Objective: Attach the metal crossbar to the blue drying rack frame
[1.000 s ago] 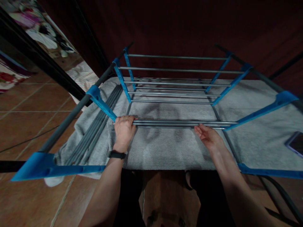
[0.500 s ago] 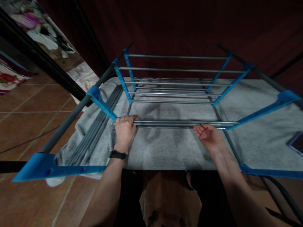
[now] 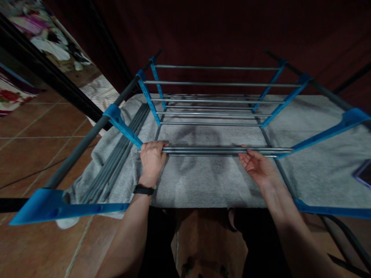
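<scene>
A rack frame with grey tubes and blue plastic brackets (image 3: 123,125) stands over a grey towel (image 3: 203,181). My left hand (image 3: 151,160) is closed around the left end of a bundle of thin metal rods (image 3: 208,150) beside a blue bracket. My right hand (image 3: 256,166) is palm up with fingers apart, its fingertips touching the same rods from below near their right end. A black band sits on my left wrist.
More grey rods (image 3: 118,152) lie on the towel at the left. A phone (image 3: 363,173) lies on the towel at the far right. Further rows of rods (image 3: 214,83) span the frame behind. Tiled floor (image 3: 34,154) and a cable are at the left.
My right hand has shifted slightly to the right along the rods and its fingers have spread a little. My left hand keeps its grip.
</scene>
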Demonstrator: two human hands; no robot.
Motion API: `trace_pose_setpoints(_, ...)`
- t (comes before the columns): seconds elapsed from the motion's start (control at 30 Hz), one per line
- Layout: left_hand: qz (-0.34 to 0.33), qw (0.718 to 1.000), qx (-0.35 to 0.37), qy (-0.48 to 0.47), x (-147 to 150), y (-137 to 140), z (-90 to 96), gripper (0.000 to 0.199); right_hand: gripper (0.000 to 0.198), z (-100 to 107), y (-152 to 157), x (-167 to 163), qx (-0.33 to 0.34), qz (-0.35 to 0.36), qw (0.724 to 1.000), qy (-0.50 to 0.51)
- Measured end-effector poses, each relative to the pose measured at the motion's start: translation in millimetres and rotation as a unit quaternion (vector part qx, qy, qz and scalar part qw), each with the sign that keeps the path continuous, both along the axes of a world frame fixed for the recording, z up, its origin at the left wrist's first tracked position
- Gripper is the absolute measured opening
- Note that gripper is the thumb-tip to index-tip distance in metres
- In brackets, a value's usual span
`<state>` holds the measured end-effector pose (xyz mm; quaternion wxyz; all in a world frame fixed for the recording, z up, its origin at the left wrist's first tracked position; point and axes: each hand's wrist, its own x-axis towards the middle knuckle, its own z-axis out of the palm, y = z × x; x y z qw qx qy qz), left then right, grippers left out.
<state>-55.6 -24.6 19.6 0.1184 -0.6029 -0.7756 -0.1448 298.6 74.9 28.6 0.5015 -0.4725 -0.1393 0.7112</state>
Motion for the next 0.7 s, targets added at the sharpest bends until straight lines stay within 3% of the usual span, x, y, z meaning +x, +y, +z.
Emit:
trace_pose_setpoints(0.3,0.0,1.0,0.002,0.004,0,0,-0.7,0.036,0.016,-2,3,-1,0.008,0.011,1.0,0.027)
trace_pose_setpoints(0.7,0.007,1.0,0.004,0.001,4,0,0.6,0.035,0.01,-2,14,-23,0.002,-0.028,0.994,0.11)
